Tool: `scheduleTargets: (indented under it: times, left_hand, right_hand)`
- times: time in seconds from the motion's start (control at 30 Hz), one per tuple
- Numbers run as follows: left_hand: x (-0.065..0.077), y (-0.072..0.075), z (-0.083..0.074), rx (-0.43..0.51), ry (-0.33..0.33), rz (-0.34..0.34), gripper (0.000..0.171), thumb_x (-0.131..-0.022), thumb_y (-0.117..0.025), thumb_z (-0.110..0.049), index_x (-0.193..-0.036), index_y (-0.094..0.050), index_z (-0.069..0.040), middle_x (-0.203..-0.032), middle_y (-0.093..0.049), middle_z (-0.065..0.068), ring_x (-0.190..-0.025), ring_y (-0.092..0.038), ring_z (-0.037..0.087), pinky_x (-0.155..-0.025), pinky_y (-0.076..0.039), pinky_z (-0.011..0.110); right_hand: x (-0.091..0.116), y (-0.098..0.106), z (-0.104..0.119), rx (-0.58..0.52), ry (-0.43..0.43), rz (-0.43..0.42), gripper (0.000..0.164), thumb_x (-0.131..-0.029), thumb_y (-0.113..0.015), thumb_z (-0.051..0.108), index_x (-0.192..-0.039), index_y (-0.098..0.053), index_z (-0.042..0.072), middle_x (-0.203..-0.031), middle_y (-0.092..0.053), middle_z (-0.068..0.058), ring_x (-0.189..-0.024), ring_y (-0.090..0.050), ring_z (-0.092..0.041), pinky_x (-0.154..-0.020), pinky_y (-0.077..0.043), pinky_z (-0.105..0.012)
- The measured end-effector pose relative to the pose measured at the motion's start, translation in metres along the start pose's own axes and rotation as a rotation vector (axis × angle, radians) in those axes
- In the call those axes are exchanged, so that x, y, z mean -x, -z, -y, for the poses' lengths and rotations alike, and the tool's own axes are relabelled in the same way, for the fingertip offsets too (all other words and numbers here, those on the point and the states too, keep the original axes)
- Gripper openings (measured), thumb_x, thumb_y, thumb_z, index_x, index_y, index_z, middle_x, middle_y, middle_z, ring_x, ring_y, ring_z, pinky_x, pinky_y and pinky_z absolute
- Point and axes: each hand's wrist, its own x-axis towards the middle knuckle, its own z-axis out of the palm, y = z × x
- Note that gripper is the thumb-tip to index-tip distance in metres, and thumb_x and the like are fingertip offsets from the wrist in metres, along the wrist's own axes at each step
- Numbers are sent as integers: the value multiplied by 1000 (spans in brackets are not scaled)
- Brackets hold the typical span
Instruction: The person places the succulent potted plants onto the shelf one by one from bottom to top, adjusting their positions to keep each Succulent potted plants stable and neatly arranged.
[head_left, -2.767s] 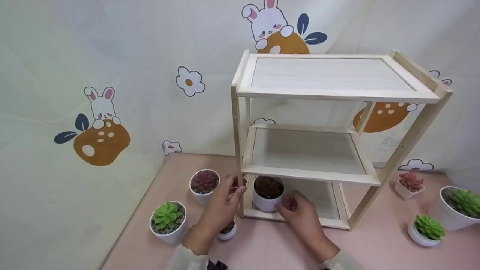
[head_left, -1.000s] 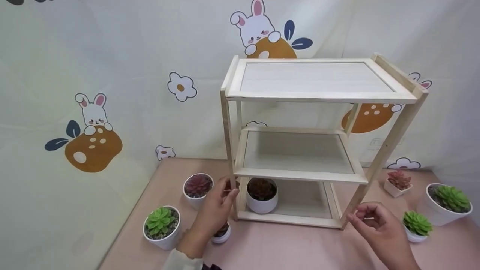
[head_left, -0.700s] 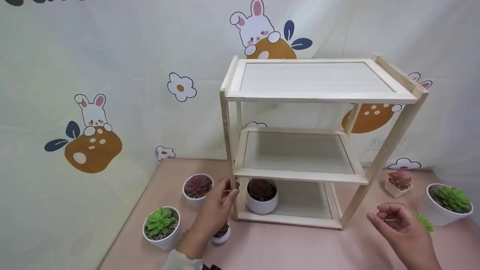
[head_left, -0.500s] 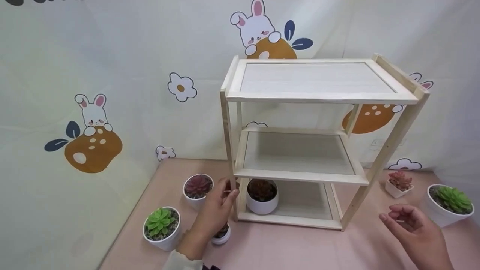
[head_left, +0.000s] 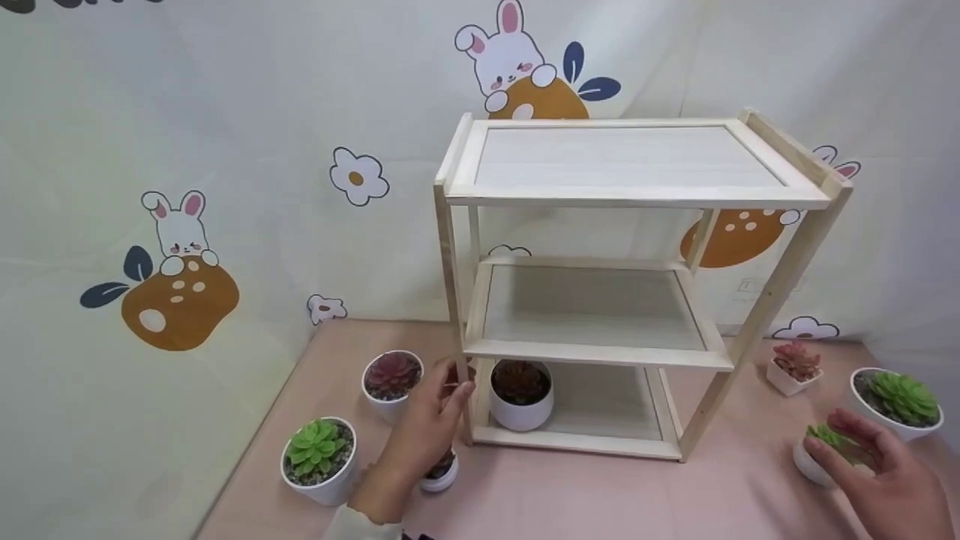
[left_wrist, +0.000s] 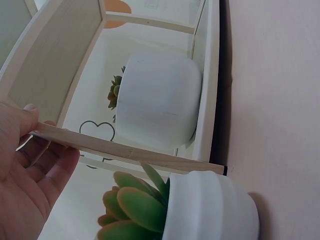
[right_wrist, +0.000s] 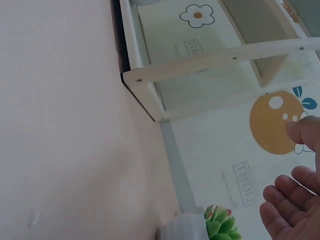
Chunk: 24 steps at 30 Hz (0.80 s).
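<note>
My left hand (head_left: 427,412) grips the front left post (head_left: 448,292) of a pale wooden three-tier shelf; the left wrist view shows thumb and fingers around the post (left_wrist: 125,150). On the bottom tier, at its left end, stands a white pot (head_left: 521,415) with a dark red-brown succulent. Off to the right, my right hand (head_left: 892,472) hovers at a small green succulent in a white bowl-shaped pot (head_left: 808,463), partly covering it. Its thumb and fingers are spread apart with nothing between them, as the right wrist view of the hand (right_wrist: 297,195) confirms.
Left of the shelf are a purple-red succulent (head_left: 393,375), a green succulent (head_left: 315,450) and a small pot (head_left: 441,476) partly behind my left forearm. At right stand a pink succulent (head_left: 795,367) and a larger green one (head_left: 904,397). A printed wall sheet (head_left: 255,112) hangs behind.
My right hand has left the pot on the bottom tier and moved right, past the shelf's right post, to the small green succulent. My left hand keeps its grip on the post.
</note>
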Motion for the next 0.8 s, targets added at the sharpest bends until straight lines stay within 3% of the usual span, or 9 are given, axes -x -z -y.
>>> scheduleTargets:
  times: [0.07,0.13,0.4,0.8]
  left_hand:
    - [0,0,1,-10,2,-4,37,-97,-53,-37,-130,-51,-20,-116,-63,6,-110,-63,22,-91,-54,36]
    - [0,0,1,-16,8,-8,36,-97,-53,-37,-130,-51,-21,-116,-63,4,-110,-63,21,-90,-55,37]
    - [-1,0,-1,-12,7,-4,37,-97,-54,-38,-130,-51,-22,-116,-63,2,-110,-62,19,-91,-54,35]
    - [0,1,-1,-13,-31,-5,35,-98,-53,-35,-129,-51,-20,-115,-62,2,-108,-62,16,-91,-54,33]
  right_hand:
    - [-4,1,-2,-2,-35,23,89,-87,-62,55,-147,-28,0,-144,-39,-28,-126,-44,-45,-88,-52,-43]
    - [-8,3,-5,-20,-56,40,90,-88,-61,54,-149,-23,0,-148,-33,-29,-131,-37,-47,-95,-43,-58]
    - [-19,3,-20,-30,-91,52,93,-91,-59,51,-151,-12,-1,-152,-19,-31,-138,-21,-49,-112,-23,-60]
    - [-33,-7,-44,10,-181,100,103,-86,-61,58,-152,-2,4,-156,-8,-27,-139,-12,-52,-108,-26,-63]
